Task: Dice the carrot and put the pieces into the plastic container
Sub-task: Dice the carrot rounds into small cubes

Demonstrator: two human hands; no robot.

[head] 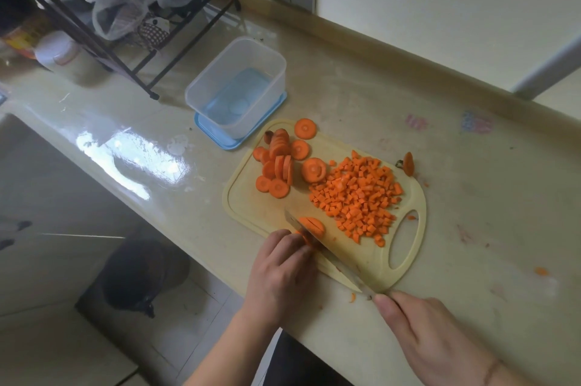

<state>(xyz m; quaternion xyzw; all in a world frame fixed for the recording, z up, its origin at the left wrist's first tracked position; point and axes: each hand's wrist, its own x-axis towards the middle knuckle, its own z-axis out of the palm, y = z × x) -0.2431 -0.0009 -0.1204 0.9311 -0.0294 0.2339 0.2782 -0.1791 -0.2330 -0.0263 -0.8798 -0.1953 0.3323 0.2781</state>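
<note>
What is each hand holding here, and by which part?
The right hand grips the knife by its handle. The left hand holds a stack of carrot slices on the cutting board, fingers on its near edge.

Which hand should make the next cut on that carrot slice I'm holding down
The right hand. It grips the knife, whose blade sits at the carrot slice on the cutting board. The left hand is busy pinning the slice.

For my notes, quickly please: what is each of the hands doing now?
Left hand: fingers curled, holding a carrot slice on the board.
Right hand: gripping the knife.
</note>
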